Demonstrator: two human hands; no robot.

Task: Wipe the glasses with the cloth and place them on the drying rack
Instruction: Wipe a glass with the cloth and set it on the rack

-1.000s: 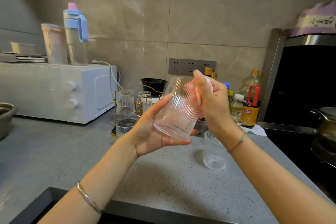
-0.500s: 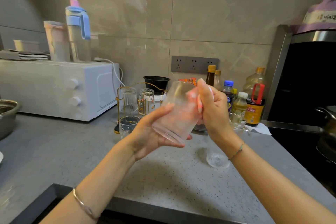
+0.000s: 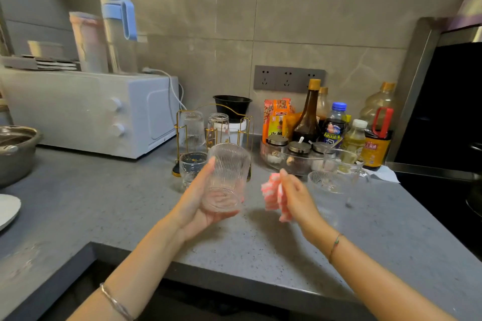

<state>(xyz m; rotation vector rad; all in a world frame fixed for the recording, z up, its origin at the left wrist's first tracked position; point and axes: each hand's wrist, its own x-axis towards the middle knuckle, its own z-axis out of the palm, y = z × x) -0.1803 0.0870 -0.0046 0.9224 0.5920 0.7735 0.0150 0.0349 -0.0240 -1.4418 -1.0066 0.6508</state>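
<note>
Ribbed glass [image 3: 227, 177] sits in the left hand's [image 3: 195, 208] curled grip above the bench [image 3: 104, 203], near the rack [image 3: 179, 122], apparently ready to rack; the right hand's [image 3: 296, 197] grip bunches the cloth [image 3: 271, 190] aside.

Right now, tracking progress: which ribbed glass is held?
The clear ribbed glass in the left hand; others sit on the gold wire rack or stand on the grey counter.

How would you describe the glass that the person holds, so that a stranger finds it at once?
Start at the white oven on the grey counter; right of it stands a gold drying rack. Just before that rack, the left hand grips a ribbed clear glass. Only this glass is in a hand.
</note>
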